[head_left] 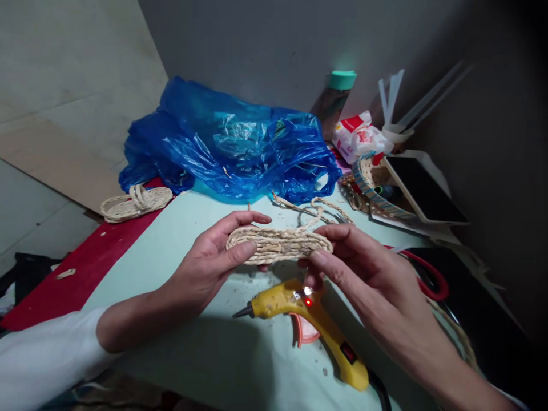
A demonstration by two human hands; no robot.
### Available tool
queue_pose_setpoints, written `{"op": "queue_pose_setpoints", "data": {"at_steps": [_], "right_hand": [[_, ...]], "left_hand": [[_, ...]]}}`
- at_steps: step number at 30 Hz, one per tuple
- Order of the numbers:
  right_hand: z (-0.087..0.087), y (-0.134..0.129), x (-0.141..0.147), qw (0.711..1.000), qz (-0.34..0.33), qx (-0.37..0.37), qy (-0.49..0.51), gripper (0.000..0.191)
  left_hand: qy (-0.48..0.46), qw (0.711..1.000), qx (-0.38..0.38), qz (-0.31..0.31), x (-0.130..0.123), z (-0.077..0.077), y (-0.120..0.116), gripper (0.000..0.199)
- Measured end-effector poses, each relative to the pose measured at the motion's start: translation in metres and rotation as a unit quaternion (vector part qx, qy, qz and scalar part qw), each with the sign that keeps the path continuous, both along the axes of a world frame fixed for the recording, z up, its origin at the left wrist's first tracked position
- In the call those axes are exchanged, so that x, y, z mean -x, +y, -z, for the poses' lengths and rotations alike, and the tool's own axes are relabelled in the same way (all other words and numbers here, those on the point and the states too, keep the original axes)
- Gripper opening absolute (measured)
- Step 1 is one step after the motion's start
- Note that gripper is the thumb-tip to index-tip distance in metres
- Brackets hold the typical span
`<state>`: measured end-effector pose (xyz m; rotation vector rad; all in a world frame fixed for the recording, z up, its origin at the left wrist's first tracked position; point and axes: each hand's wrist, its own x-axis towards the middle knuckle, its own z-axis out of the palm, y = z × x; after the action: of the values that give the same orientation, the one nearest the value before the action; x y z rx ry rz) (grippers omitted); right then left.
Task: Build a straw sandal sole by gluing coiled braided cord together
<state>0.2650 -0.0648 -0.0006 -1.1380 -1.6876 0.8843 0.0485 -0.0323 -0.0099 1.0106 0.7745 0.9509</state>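
Note:
Between both hands is a small oval sole of coiled, braided straw cord (280, 246), raised over the table. My left hand (218, 248) grips its left end, thumb on the near face and fingers behind. At the right end, my right hand (363, 271) pinches it between thumb and fingers. A loose length of straw braid (319, 214) lies just beyond the sole; I cannot tell whether it is joined to it. Below the hands rests a yellow hot glue gun (299, 311) with its red light lit and nozzle pointing left.
A finished-looking straw slipper (137, 202) sits on the red cloth (77, 279) at left. Blue plastic bag (231, 142), bottle (338, 94), tissue pack (359, 137) and a cup of glue sticks (396, 134) stand behind. A tablet (423, 185) leans on a basket (372, 182); red-handled scissors (436, 282) lie right.

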Motion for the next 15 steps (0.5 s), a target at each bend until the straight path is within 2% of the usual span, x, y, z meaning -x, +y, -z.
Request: {"op": "queue_pose_setpoints", "data": {"at_steps": [7, 15], "right_hand": [[0.0002, 0.0023, 0.0013, 0.982, -0.037, 0.097, 0.158, 0.009], [0.0051, 0.0031, -0.0003, 0.950, -0.083, 0.181, 0.240, 0.014]], "left_hand": [[0.083, 0.995, 0.020, 0.041, -0.0006, -0.0062, -0.0006, 0.052], [0.111, 0.993, 0.027, 0.032, 0.0006, -0.0042, 0.0013, 0.050]]}}
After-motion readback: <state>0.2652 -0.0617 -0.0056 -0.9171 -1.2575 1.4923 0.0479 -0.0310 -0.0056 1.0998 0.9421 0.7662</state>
